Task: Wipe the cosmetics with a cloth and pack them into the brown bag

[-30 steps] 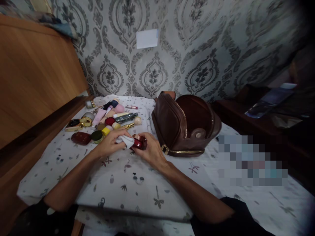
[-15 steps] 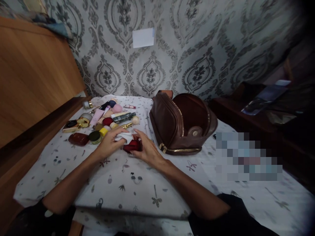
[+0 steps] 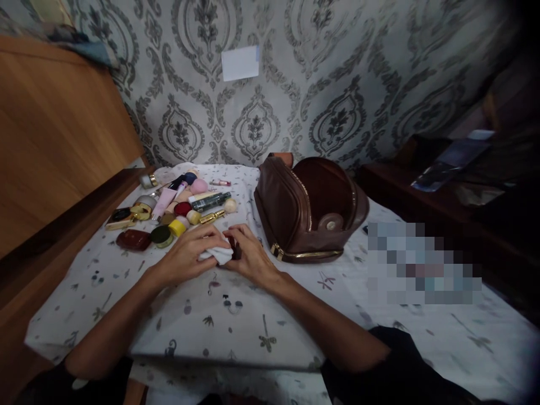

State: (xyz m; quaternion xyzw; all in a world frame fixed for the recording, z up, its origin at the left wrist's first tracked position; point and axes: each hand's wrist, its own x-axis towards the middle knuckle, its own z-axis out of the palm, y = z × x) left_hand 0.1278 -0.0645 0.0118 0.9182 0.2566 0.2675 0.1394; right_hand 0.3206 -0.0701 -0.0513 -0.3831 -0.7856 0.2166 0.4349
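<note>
My left hand (image 3: 183, 256) is closed on a bunched white cloth (image 3: 219, 255), pressing it against a small dark red, glossy bottle (image 3: 236, 248). Fingers of my right hand (image 3: 253, 261) grip that bottle from the right side. Most of the bottle is hidden behind the cloth and my fingers. Just beyond my left hand lie a gold tube (image 3: 212, 217), a yellow-lidded jar (image 3: 177, 227) and a dark green round jar (image 3: 162, 236). To the right of my right hand stands a brown leather bag (image 3: 282, 202) with its zipped top gaping open.
More cosmetics spread at the back left, among them a pink tube (image 3: 164, 201), a pink sponge (image 3: 199, 186) and a brown oval case (image 3: 134, 240). A patterned white cloth (image 3: 189, 332) covers the table. A wooden panel (image 3: 63, 124) rises at left; a blurred-out item (image 3: 422, 264) lies right.
My left hand has moved the white cloth over the front of the red bottle, which now shows less. Both hands have drawn closer together. The view has shifted slightly.
</note>
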